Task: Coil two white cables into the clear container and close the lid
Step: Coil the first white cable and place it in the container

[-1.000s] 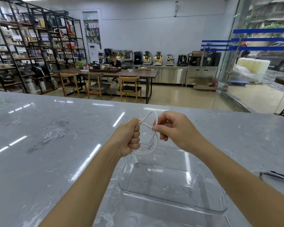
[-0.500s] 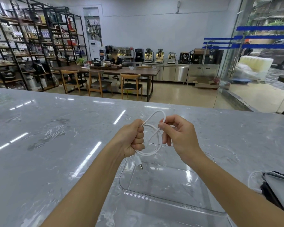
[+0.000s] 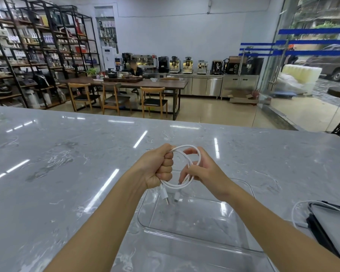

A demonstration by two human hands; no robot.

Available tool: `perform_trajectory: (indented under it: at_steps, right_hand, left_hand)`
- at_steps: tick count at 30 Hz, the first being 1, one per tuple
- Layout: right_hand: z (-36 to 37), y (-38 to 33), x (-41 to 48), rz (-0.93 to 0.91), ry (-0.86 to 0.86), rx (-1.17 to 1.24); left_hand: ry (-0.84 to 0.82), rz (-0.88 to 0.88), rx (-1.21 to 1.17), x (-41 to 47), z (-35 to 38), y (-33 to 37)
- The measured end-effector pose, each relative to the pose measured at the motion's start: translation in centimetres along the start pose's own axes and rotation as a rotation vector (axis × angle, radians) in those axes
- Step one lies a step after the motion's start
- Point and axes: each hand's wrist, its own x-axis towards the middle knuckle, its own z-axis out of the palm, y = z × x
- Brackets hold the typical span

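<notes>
white cable (image 3: 186,184) coiled between both hands

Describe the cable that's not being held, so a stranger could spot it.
Start at the grey marble counter and go to its right edge, past the clear container. The loose cable lies there, looped beside a dark-rimmed flat item. Unlike the coiled cable, nobody holds it.

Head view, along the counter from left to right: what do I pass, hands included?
Left hand → coiled white cable → right hand → loose white cable → dark-rimmed lid. Clear container left out: it spans under both hands.
</notes>
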Motion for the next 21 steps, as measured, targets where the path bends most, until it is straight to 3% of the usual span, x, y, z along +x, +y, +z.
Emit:
perform_trajectory:
  at_steps: [6,15,18,21]
  right_hand:
    - [0.8,0.2,0.1,0.073,-0.054,0.336]
    - [-0.9,0.3,-1.1,0.024,0.018,-0.070]
    - [-2.6,0.4,-1.7,0.050,0.069,-0.118]
    - [-3.3,-0.2,-1.7,0.075,0.012,-0.136]
  left_hand:
    - [-0.040,-0.022,-0.093,0.0,0.6,0.7]
    - [0.021,-0.004,-0.131,-0.9,-1.4,2.9]
    - [0.082,0.020,-0.038,-1.7,-2.3,3.5]
    - [0.082,0.037,0.027,-1.9,-1.6,3.1]
